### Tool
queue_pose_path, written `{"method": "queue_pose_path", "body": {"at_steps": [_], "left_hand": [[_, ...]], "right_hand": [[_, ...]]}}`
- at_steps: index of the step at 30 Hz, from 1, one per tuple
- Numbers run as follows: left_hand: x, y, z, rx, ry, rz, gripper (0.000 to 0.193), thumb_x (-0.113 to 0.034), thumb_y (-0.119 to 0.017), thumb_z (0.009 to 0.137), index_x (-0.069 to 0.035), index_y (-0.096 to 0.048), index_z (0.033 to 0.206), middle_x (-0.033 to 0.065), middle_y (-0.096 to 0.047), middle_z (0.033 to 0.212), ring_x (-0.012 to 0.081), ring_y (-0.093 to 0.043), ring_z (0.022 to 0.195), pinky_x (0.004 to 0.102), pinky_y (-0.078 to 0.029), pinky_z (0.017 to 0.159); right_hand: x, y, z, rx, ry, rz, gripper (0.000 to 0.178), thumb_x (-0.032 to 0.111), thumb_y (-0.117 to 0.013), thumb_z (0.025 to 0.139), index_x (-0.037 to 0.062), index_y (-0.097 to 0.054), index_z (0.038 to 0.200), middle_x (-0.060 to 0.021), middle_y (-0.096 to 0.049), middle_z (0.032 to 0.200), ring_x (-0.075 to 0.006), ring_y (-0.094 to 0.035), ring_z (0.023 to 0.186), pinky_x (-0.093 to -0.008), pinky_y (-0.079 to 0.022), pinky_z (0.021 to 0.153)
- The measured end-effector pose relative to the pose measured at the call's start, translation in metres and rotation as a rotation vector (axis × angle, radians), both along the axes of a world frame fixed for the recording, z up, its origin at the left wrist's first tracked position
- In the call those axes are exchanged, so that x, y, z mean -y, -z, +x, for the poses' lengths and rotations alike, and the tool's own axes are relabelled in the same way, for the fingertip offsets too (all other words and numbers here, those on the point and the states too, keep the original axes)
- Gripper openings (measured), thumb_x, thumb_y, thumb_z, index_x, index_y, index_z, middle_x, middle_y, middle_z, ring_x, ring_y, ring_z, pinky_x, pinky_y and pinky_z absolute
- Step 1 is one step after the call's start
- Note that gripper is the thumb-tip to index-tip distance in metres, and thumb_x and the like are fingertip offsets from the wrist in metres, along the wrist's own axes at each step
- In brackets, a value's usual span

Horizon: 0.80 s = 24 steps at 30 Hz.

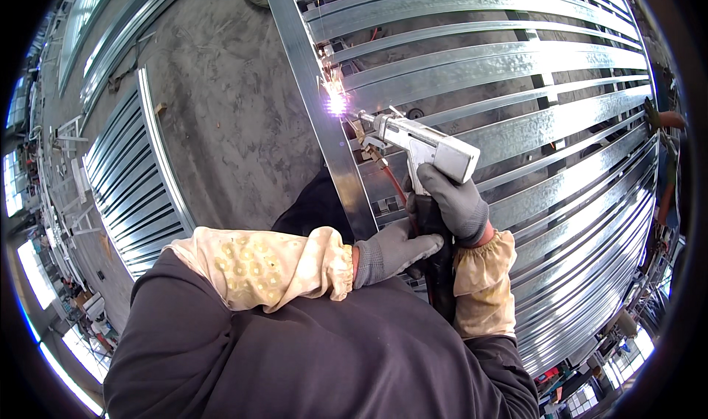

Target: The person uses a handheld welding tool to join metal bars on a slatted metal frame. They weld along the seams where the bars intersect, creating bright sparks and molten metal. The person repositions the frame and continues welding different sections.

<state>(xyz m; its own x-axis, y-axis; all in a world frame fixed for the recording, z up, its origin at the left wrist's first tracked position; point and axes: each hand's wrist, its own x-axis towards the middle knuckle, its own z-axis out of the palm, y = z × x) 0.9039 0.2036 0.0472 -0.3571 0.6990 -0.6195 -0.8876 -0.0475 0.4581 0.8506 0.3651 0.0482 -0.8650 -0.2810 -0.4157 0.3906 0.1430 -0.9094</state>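
My right hand (459,205), in a grey glove, is closed around the grip of a silver welding gun (435,148). The gun's nozzle points left at a bright purple-white flash with sparks, on the edge rail (313,98) of a metal frame. Lower down, my left hand (394,253), gloved too, curls its fingers around the black-sleeved cable (441,271) under the grip; the far side of those fingers is hidden. A thin red hose (395,185) runs beneath the gun. Long galvanized slats (501,135) join the rail and stretch away to the right.
Left of the rail is a grey concrete floor (228,109). A second slatted metal panel (133,176) lies at the left, with more long metal profiles (133,32) beyond. At the far right edge, what looks like another person's gloved hand (652,115) touches the slats.
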Motion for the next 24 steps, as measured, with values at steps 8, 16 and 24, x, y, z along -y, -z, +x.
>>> {"method": "queue_pose_path", "body": {"at_steps": [8,16,24], "left_hand": [[0.003,-0.015,-0.005,0.024,0.043,-0.050,0.029,-0.031,-0.061,0.098,-0.004,-0.061,0.107,-0.0047,-0.051,0.083,0.0061,-0.043,0.074,0.0253,-0.038,0.065],[0.004,-0.007,0.001,-0.040,0.081,-0.033,0.039,-0.034,-0.060,0.098,-0.002,-0.060,0.118,-0.0006,-0.057,0.093,0.0098,-0.050,0.082,0.0282,-0.044,0.073],[0.004,-0.006,0.006,-0.021,0.082,-0.021,0.043,-0.035,-0.061,0.097,0.000,-0.058,0.121,0.0019,-0.059,0.096,0.0116,-0.054,0.085,0.0303,-0.048,0.076]], "right_hand": [[-0.003,0.002,0.006,0.164,0.038,-0.070,0.018,0.008,-0.061,0.094,-0.0012,-0.063,0.109,-0.0051,-0.064,0.093,-0.0138,-0.061,0.085,-0.0311,-0.051,0.077],[0.005,-0.001,0.006,0.009,0.066,-0.042,0.021,0.017,-0.056,0.098,-0.0016,-0.064,0.103,-0.0053,-0.066,0.083,-0.0126,-0.063,0.070,-0.0280,-0.052,0.063],[0.000,0.004,0.014,0.009,0.043,-0.056,0.022,0.018,-0.058,0.097,-0.0018,-0.063,0.104,-0.0061,-0.066,0.083,-0.0131,-0.064,0.070,-0.0282,-0.052,0.063]]}}
